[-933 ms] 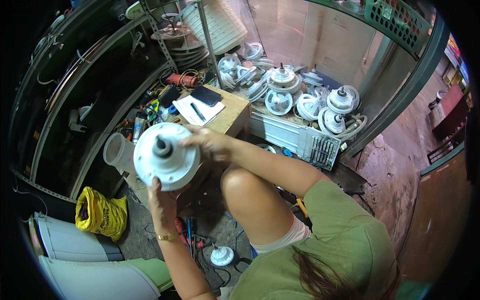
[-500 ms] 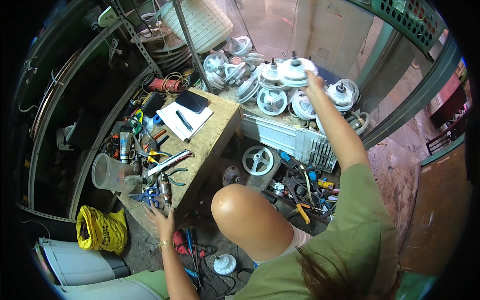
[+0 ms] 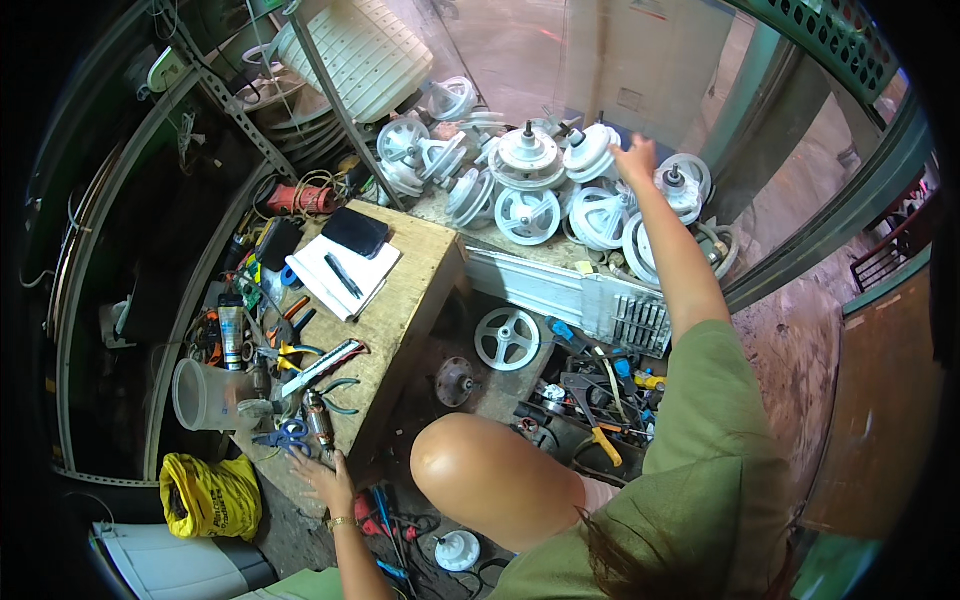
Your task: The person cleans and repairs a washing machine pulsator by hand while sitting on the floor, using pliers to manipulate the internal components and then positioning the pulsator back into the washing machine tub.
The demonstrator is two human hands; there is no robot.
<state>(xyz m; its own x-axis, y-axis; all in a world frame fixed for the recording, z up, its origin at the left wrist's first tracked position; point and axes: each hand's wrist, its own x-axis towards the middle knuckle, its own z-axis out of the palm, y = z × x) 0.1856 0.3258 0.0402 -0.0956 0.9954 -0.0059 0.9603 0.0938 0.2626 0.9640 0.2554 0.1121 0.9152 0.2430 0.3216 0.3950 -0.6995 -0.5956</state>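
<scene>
At the back pile my right hand (image 3: 636, 162) is beside a tilted white gear unit with a dark shaft (image 3: 590, 153). Its fingers look spread, with the thumb side close to the unit's rim; nothing shows in its grasp. Another white gear unit (image 3: 527, 153) sits shaft-up to the left, above a spoked white pulley wheel (image 3: 527, 216). My left hand (image 3: 325, 482) lies with fingers spread at the near corner of the wooden bench (image 3: 415, 265). Just beyond it are a motor armature (image 3: 319, 425) and blue-handled scissors (image 3: 287, 436).
On the bench are pliers (image 3: 342, 396), a notebook (image 3: 345, 280), a phone (image 3: 356, 232) and a clear plastic tub (image 3: 205, 395). A loose pulley wheel (image 3: 507, 339) and a tool heap (image 3: 600, 395) lie below. A yellow bag (image 3: 210, 497) stands at left.
My right hand has set the white gear unit down on the pile, where it now leans, and has shifted off its rim. My left hand stays by the bench corner; the view has shifted.
</scene>
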